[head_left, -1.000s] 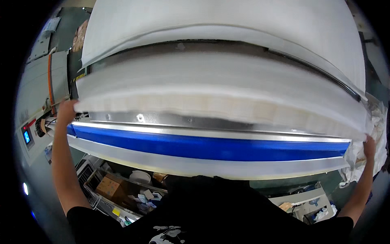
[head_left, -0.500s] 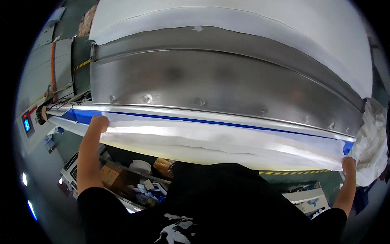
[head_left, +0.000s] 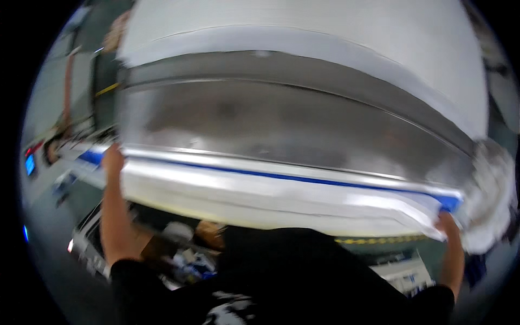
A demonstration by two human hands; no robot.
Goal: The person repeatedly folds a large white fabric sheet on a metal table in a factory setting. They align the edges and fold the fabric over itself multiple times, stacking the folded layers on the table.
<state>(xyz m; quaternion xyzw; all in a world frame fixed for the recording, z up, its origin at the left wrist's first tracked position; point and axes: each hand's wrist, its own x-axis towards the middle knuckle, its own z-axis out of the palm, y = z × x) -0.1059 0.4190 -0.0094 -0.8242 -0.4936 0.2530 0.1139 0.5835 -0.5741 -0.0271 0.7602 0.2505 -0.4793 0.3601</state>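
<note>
A long white cloth (head_left: 281,201) is stretched from side to side in front of me, along a blue strip (head_left: 281,176) at the near edge of a metal panel (head_left: 303,124). At its far left corner my left hand (head_left: 112,158) is closed on the cloth, beside the blue strip's left end. The opposite corner is pinched in my right hand (head_left: 446,223), just below the blue patch at the strip's right end. Motion blur softens the fingers of both hands. Shallow creases run lengthwise through the cloth, and its near edge hangs close to my body.
Beyond the metal panel spreads a wide white sheet (head_left: 303,21). Bunched white fabric (head_left: 490,200) hangs at the right end. A machine with a lit blue screen (head_left: 30,164) stands far left. Below the cloth are a carton (head_left: 210,234) and a box of small items.
The view has shifted and blurred. My left hand has moved left along the blue strip, while the right hand stays by the strip's right end. Both still grip the cloth.
</note>
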